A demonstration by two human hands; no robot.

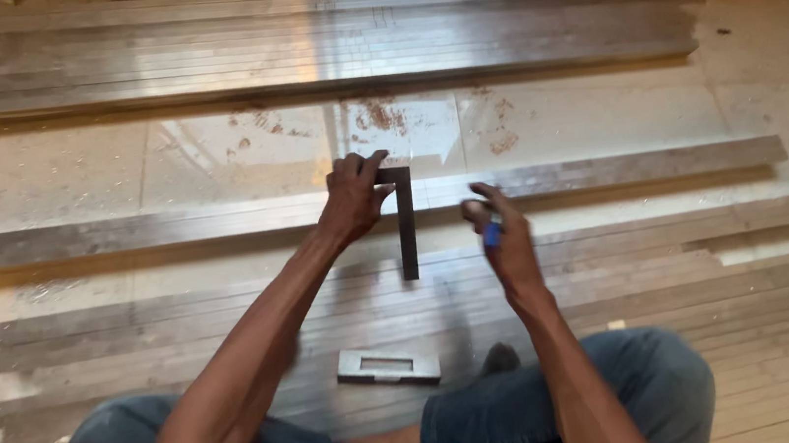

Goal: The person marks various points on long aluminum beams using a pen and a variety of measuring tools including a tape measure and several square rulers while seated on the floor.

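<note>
Dark metal try square (404,218), L-shaped, short arm flat on the long grey metal bar (607,171) (lying left to right), long blade pointing near, small blue marker (493,233) just right of it

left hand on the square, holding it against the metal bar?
Yes: the left hand grips the top of the dark try square, whose blade crosses the long metal bar on the floor.

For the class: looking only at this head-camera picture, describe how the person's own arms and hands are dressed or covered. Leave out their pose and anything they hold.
Both forearms are bare from the bottom edge of the picture up to the wrists: no sleeves show. The left hand and the right hand wear no gloves. No watch, bracelet or ring can be made out, though the right hand is slightly blurred. Below the arms, blue denim trousers cover the legs.
</note>
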